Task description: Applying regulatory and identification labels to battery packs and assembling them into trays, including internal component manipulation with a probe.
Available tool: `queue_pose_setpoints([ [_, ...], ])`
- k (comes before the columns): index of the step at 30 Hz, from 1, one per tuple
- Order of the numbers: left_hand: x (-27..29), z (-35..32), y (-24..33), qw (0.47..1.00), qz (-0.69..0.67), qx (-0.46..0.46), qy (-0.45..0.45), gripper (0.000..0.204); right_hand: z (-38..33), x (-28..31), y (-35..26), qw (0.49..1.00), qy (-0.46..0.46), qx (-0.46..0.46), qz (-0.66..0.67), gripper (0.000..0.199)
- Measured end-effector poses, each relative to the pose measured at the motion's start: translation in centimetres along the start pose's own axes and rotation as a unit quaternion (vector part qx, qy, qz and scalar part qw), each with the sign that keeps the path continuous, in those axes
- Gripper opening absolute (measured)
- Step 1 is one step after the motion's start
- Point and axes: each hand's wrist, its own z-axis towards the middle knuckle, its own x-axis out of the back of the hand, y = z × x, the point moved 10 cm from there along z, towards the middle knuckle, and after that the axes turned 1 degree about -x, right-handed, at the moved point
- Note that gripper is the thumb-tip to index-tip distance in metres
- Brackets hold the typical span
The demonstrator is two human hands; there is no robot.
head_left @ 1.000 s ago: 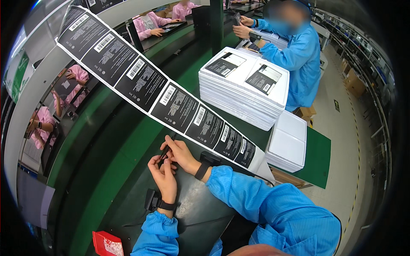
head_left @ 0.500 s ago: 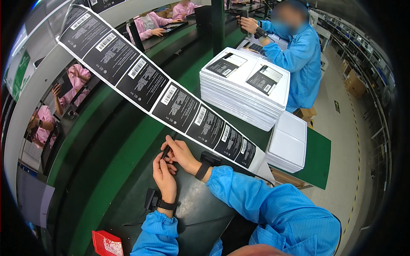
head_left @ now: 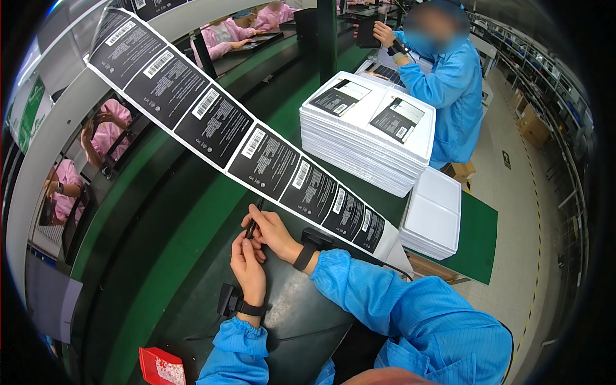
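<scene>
Head view: both hands, right hand (head_left: 273, 232) and left hand (head_left: 249, 266), pinch a black pen (head_left: 253, 220) (label strip (head_left: 256, 147) above).

Glossy black paper labels (head_left: 256, 151) run on a white backing strip. At two o'clock, smooth white cardboard boxes (head_left: 369, 138) look matt. The counter (head_left: 160, 256) is matt green, rubbery. Blue sleeves (head_left: 378, 301) are smooth cloth.

Label strip (head_left: 256, 151) runs from far left to near right above both hands; tray stack (head_left: 366, 138) sits far right.
</scene>
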Motion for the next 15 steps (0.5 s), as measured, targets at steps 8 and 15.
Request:
queue_pose_setpoints([
  [8,-0.02,-0.03,0.43,1.000,0.008,-0.013,0.008,0.017,0.27,0.01,-0.30,1.000,0.002,0.021,-0.020,0.055],
  [15,-0.08,-0.09,0.39,1.000,0.012,-0.006,0.011,0.012,0.21,0.22,0.04,1.000,0.003,0.009,-0.011,0.054],
])
